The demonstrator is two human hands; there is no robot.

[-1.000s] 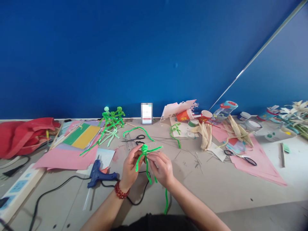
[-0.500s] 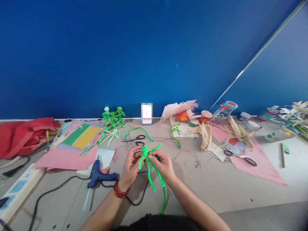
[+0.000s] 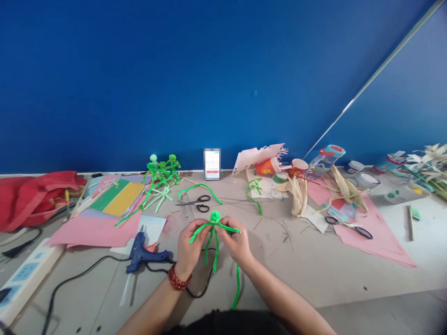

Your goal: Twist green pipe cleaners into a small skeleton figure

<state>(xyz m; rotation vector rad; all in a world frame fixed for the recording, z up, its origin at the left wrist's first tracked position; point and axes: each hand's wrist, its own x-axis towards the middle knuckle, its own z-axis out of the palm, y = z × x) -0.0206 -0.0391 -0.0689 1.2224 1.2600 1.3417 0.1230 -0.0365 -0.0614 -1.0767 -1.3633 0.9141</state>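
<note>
The left hand (image 3: pixel 190 249) and right hand (image 3: pixel 237 244) are gripping the arms of a green pipe-cleaner figure (image 3: pixel 215 217), holding it above the bench (image 3: pixel 300 274), while a blue glue gun (image 3: pixel 145 256) is lying just left of them.

From here, the green chenille-stem figure (image 3: pixel 215 217) is showing a rough, fuzzy fibre, the blue plastic glue gun (image 3: pixel 141 253) is catching a glossy shine, and the pink paper sheets (image 3: pixel 94 230) are looking smooth and matt.
</note>
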